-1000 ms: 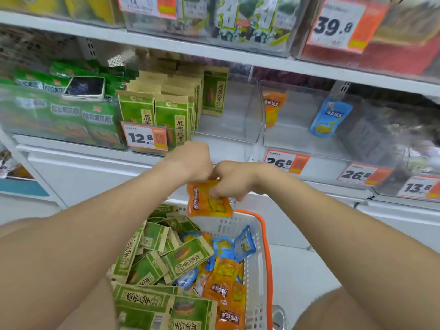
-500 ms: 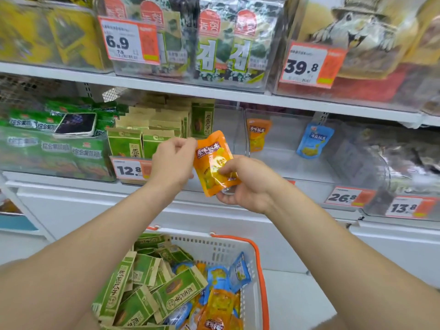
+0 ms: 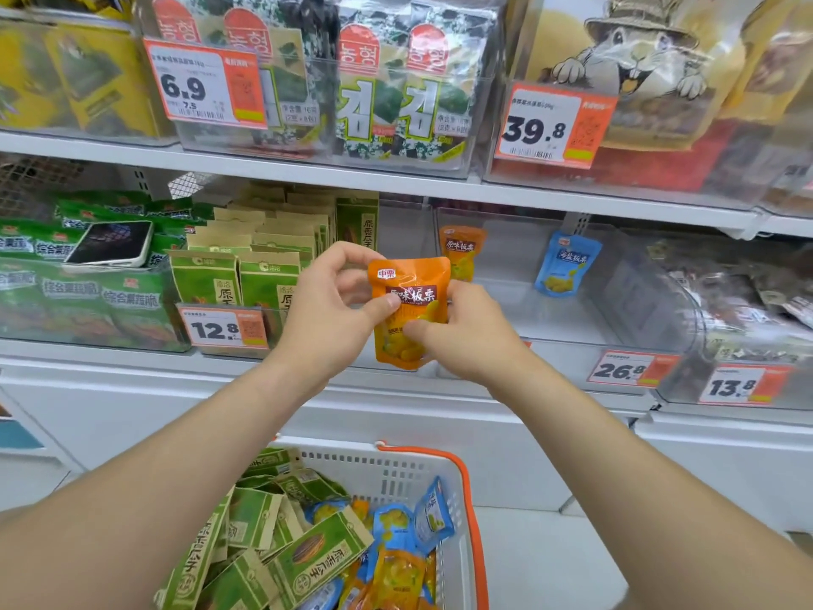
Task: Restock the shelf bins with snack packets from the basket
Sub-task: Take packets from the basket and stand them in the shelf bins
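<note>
Just in front of the clear bin (image 3: 497,314), I hold the orange packet (image 3: 409,310) upright, long axis vert. L grip (image 3: 327,310) pinches its upper left, R grip (image 3: 466,332) its lower right. Bin opening lies behind and right, so R grip's nearer, I reckon.

White shop shelving (image 3: 308,169), orange price tags (image 3: 206,81), pale floor (image 3: 550,565), even bright light
</note>
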A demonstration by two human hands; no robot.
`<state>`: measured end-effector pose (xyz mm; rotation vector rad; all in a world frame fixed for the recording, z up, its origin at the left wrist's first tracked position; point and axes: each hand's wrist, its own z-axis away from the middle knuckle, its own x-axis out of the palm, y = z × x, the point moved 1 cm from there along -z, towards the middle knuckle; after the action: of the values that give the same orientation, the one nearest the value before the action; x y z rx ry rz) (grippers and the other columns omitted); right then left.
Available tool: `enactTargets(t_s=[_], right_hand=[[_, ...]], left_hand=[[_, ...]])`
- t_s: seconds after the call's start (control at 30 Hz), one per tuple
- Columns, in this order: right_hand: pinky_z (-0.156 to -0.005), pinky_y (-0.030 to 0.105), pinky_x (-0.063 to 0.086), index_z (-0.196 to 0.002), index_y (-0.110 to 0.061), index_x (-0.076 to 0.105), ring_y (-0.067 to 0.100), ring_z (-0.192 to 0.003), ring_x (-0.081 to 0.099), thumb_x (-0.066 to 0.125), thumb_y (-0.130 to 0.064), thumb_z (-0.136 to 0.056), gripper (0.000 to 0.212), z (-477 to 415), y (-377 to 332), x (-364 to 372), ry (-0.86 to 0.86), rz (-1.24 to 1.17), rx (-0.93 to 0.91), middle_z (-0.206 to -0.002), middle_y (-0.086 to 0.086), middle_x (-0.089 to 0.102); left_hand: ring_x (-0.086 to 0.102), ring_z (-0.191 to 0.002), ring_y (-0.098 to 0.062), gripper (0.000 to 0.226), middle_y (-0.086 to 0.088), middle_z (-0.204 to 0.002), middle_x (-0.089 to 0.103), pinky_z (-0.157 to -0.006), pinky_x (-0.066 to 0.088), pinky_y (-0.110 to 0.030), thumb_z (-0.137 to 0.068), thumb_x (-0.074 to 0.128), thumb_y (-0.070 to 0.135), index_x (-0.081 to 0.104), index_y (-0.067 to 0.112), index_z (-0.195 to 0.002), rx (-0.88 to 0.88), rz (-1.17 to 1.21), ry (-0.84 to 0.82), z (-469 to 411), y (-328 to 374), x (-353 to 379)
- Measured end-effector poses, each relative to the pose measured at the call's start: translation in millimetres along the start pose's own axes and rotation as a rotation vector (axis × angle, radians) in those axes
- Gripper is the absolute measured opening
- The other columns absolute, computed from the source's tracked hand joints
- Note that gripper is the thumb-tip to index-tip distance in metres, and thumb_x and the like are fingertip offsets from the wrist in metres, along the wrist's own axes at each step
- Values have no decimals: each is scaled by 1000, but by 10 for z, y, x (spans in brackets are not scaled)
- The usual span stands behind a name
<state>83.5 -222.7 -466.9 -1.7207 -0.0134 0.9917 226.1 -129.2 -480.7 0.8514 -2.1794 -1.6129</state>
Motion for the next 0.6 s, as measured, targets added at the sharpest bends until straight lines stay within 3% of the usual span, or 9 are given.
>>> enactTargets(t_s=[0.17,0.27,0.4,0.5,0.6], right_hand=[[-91,50,60,-103,-35,61,24,-101,71,68,-35,-76,28,-140,51,-166,143,-117,19,-106,-4,74],[-92,49,58,-119,-22,48,26,-102,68,62,-26,-88,34,-277,124,-373,286,-182,95,-107,1,66],[-88,45,57,-123,-12,30,21,-95,60,54,-11,-100,33,-515,327,-558,305,-312,273,-105,5,54],[-79,40,59,-113,-19,51,21,-95,66,62,-10,-99,20,-680,449,-592,299,-375,267,-106,5,65],[-67,32,55,-93,-27,56,16,-87,66,65,-10,-99,21,-834,548,-610,266,-310,235,-100,1,68]], left_hand=[[74,-104,-14,30,2,-111,78,-95,60,-46,-97,75,16,64,22,-124,71,-28,37,-27,-27,61],[68,-111,-6,24,12,-116,73,-102,55,-39,-99,67,16,65,26,-120,142,-247,0,-42,-131,107],[56,-121,-5,36,14,-127,64,-107,41,-26,-95,63,9,64,26,-126,252,-550,-135,-27,-239,245],[53,-124,-10,41,7,-133,60,-103,34,-20,-95,62,9,61,21,-134,282,-640,-214,-52,-344,357],[57,-120,-15,37,6,-133,61,-99,41,-30,-98,59,17,57,22,-135,274,-716,-254,-78,-466,429]])
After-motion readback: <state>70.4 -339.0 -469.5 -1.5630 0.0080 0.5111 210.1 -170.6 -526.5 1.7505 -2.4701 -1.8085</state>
